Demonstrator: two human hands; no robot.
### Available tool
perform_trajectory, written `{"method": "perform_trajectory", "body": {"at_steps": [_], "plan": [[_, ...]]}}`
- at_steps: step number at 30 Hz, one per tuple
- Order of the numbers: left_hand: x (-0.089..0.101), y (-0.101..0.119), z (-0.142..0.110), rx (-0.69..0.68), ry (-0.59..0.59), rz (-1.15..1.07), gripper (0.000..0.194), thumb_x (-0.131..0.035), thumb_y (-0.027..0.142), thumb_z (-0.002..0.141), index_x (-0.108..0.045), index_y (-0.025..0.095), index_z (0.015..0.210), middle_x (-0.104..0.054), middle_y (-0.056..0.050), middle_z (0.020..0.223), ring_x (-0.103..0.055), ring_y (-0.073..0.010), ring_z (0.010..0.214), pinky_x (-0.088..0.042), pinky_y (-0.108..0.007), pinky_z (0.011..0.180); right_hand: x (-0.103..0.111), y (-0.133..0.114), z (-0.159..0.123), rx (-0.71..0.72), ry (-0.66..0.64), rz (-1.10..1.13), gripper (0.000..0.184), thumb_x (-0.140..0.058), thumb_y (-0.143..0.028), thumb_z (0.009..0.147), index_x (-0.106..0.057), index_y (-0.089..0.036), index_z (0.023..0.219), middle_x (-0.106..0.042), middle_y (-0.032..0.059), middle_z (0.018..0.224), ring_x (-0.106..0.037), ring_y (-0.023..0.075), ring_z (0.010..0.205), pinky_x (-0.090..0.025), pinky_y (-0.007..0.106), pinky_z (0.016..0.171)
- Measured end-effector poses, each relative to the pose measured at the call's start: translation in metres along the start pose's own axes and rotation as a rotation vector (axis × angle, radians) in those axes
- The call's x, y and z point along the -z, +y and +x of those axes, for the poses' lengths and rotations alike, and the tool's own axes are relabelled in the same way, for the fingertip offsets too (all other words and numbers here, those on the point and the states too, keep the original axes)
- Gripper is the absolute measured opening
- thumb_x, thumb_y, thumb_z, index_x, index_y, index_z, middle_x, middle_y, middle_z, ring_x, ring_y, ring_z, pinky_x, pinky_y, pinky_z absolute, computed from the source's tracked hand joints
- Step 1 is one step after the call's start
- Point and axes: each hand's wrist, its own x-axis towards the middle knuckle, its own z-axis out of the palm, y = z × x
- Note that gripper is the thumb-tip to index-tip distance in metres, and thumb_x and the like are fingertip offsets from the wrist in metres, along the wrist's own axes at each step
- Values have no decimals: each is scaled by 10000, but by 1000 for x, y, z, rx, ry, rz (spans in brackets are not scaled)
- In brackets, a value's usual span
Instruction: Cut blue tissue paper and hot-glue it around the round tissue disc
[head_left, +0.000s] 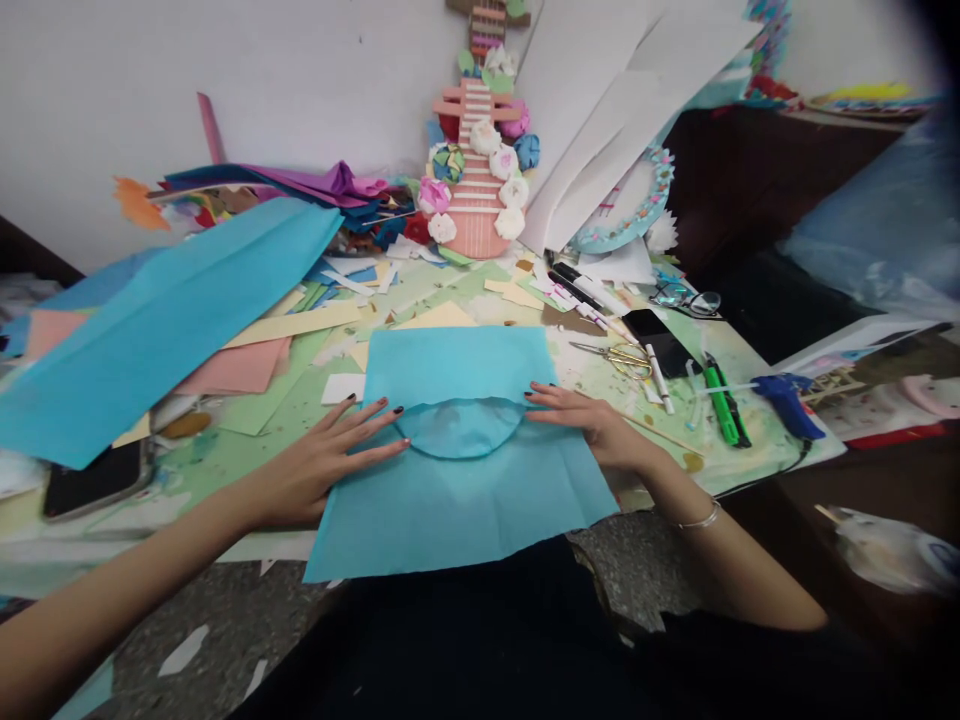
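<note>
A sheet of light blue paper (465, 510) lies in front of me, its near part reaching past the table edge. Its far part is folded over toward me, and a rounded blue piece (465, 430) shows from under that fold. My left hand (334, 455) rests on the left side of the sheet, fingers spread, fingertips by the left end of the rounded piece. On the right side my right hand (585, 420) lies with its fingers stretched out, tips by the fold's right end. Neither hand grips anything. What lies beneath the fold is hidden.
A large blue paper sheet (172, 300) and a phone (97, 475) lie at left. At right are gold scissors (626, 358), another phone (660, 340), a green cutter (724, 400) and a blue glue gun (791, 402). A paper-flowered guitar model (480, 170) leans on the wall.
</note>
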Motion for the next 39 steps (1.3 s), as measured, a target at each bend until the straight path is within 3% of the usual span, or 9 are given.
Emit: {"method": "perform_trajectory", "body": {"at_steps": [5,9,12,17,22,25,30,34,39], "plan": [[-1,-11,13,-74,44,-15,651,-483,281,948,-196,437,1511,-206,-3,1606,-164,-265,1494,-139,-559,1208,1,3,10,70,-136,-72,544,-666,-280,854,-526,-357,1374,-451,3,1496,-278,222,1460,-204,486,1213],[-4,-18,17,-79,41,-71,573,-489,312,945,-312,441,1475,-205,1,1606,-154,-270,1496,-151,-571,1199,4,5,16,133,-167,-48,461,-638,-228,871,-589,-327,1319,-473,29,1480,-302,219,1449,-211,496,1201],[-4,-19,15,-77,9,-124,561,-473,392,946,-310,415,1483,-279,-10,1584,-182,-271,1490,-146,-579,1197,7,5,15,131,-165,14,358,-620,-208,886,-666,-328,1220,-529,17,1434,-365,205,1419,-234,469,1199],[-6,-20,9,-47,52,-248,531,-401,492,964,-342,378,1480,-322,-16,1569,-226,-276,1478,-168,-557,1201,10,7,8,67,-143,171,299,-580,-317,926,-690,-291,1202,-538,43,1426,-369,234,1418,-254,470,1195],[-12,-22,9,20,166,-437,431,-376,487,983,-527,358,1365,-472,-28,1481,-375,-264,1413,-240,-533,1192,9,16,9,1,-114,386,386,-500,-497,943,-717,-270,1167,-546,58,1420,-392,263,1404,-253,494,1190],[-11,-19,9,25,244,-546,367,-437,451,973,-618,341,1273,-592,-51,1365,-451,-272,1363,-305,-553,1161,8,21,9,-45,-79,485,334,-550,-455,926,-736,-262,1126,-595,65,1369,-438,266,1373,-293,503,1170],[0,-2,7,25,353,-562,358,-632,365,888,-636,359,1245,-616,-50,1331,-457,-292,1356,-362,-566,1131,5,21,5,-73,14,471,325,-678,-317,852,-708,-287,1174,-640,57,1311,-505,263,1319,-336,503,1150],[9,12,11,-29,369,-616,232,-610,398,898,-717,372,1102,-693,-34,1205,-520,-287,1302,-364,-566,1131,5,11,9,3,61,489,338,-731,-331,807,-722,-315,1145,-698,40,1212,-566,256,1257,-354,490,1146],[19,14,17,73,406,-801,241,-624,486,865,-768,322,967,-751,-53,1045,-641,-279,1152,-454,-517,1068,7,7,18,-58,160,653,166,-751,-382,784,-788,-266,897,-754,60,1055,-665,273,1109,-439,495,1073]]}}
